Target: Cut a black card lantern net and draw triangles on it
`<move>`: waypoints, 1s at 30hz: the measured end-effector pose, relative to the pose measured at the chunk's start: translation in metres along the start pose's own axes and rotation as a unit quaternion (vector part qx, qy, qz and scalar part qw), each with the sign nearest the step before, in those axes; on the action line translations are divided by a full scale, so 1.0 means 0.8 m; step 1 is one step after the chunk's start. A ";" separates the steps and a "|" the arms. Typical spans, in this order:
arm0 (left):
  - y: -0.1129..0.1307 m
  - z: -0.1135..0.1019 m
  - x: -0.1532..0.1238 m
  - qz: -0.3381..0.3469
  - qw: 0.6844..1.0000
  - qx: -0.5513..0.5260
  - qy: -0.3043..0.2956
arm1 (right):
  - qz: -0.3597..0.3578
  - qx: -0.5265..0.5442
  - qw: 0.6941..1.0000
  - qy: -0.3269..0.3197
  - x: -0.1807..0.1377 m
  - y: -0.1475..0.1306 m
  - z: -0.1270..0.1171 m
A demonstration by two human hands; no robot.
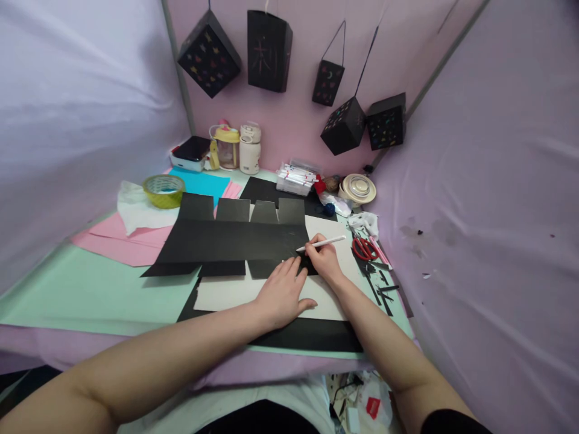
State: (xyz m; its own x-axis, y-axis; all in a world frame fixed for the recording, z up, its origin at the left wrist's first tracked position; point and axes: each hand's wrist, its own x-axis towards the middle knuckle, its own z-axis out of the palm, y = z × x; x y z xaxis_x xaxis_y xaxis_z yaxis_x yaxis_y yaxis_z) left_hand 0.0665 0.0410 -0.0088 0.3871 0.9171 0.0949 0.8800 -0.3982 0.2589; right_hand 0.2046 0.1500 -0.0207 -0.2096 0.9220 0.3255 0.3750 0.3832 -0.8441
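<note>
A black card cut-out (pixel 226 238) with flaps along its top and bottom edges lies flat on the table. My right hand (pixel 322 259) grips a white pen (pixel 322 243), its tip touching the right end of the card. My left hand (pixel 283 294) lies flat with fingers spread, pressing on the white sheet (pixel 226 292) and the card's lower right edge. A larger black sheet (pixel 307 334) lies under the white one.
Red scissors (pixel 364 248) and black paper strips (pixel 382 292) lie to the right. A green tape roll (pixel 163 190), pink paper (pixel 126 244), blue paper, a box of markers (pixel 296 179), bottles (pixel 235 147) and a white tape reel (pixel 359 187) sit at the back. Black paper lanterns (pixel 269 51) hang above.
</note>
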 end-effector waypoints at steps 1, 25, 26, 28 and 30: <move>0.000 0.001 0.000 0.001 1.000 0.003 0.002 | -0.001 -0.003 1.000 -0.001 0.000 0.000 0.000; 0.001 0.000 0.000 0.003 1.000 0.013 0.011 | 0.009 0.011 1.000 0.007 -0.003 0.000 -0.001; 0.001 0.000 0.000 0.003 1.000 0.014 0.013 | 0.009 0.011 1.000 0.007 -0.003 0.000 -0.001; 0.001 0.000 0.000 0.003 1.000 0.013 0.016 | 0.010 0.008 1.000 0.004 -0.002 0.000 0.000; 0.001 0.001 0.000 0.003 1.000 0.012 0.016 | 0.010 0.008 1.000 0.001 -0.002 0.000 0.000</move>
State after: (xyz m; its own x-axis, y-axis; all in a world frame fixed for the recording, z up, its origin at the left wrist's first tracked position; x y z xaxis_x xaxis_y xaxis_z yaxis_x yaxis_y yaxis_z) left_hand 0.0672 0.0409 -0.0091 0.3836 0.9147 0.1272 0.8843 -0.4035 0.2350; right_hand 0.2052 0.1482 -0.0215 -0.2009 0.9298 0.3086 0.3644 0.3633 -0.8575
